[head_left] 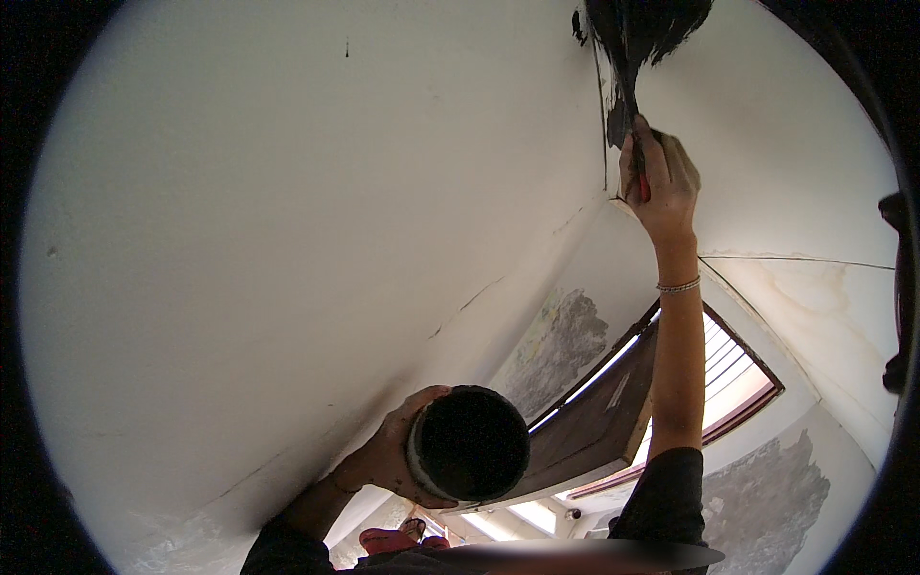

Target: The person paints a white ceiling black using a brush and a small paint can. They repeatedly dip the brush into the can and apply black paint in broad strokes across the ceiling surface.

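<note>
My right hand (pixel 661 177) is raised at the top right, closed on a paintbrush with a red handle (pixel 644 187). It is at a dark, ragged patch of black coating (pixel 642 29) along the joint of the white surface (pixel 316 211). The bristles are hard to tell apart from the coating. My left hand (pixel 388 446) grips a round container (pixel 468 443) from the side at lower middle; its inside is dark, and its contents are hard to make out.
Below are a window with bars (pixel 728 369) and a dark wooden panel (pixel 594 417). Grey damaged patches (pixel 561 340) mark the walls, with thin cracks in the white surfaces. A red object (pixel 383 540) shows at the lower edge, too small to name.
</note>
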### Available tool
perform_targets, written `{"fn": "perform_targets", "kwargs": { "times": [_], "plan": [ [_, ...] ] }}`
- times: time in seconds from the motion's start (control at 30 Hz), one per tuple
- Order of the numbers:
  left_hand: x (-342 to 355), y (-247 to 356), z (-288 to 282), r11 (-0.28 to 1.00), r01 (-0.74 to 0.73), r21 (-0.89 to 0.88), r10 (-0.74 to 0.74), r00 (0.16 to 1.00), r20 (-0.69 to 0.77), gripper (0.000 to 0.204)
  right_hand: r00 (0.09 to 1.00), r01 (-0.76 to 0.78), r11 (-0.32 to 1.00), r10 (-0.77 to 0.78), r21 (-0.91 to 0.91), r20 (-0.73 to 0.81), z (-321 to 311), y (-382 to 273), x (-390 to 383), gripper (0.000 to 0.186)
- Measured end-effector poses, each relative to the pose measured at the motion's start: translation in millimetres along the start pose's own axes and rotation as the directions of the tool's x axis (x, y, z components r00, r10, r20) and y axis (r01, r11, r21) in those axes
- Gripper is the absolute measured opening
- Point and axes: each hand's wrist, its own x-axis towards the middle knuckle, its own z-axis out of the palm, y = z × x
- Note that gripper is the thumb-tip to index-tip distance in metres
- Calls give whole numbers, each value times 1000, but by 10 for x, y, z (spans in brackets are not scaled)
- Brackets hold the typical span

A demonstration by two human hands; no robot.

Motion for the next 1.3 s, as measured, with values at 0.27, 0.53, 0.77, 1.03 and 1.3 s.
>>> {"fn": "perform_targets", "kwargs": {
  "times": [0.27, 0.53, 0.77, 1.03, 1.3],
  "plan": [
    [-90, 54, 38, 999, 18, -41, -18, 1000, 8, 146, 899, -336, 942, 327, -21, 291, 173, 135, -1045, 25],
    [1, 29, 1, 1000, -20, -3, 20, 1000, 10, 141, 990, -60, 998, 58, -10, -129, -208, -209, -143, 26],
    [13, 74, 28, 1000, -26, -4, 26, 1000, 13, 142, 998, -3, 1000, 1, -29, -67, 66, -104, -39, 34],
    [-30, 140, 49, 999, -49, 1, 49, 999, 4, 144, 938, -285, 958, 288, -46, 195, 151, 25, -817, 28],
    [-18, 160, 34, 999, -52, 5, 52, 999, 11, 146, 984, -133, 991, 136, 35, -112, -348, -210, -145, 29]
  ]
}}
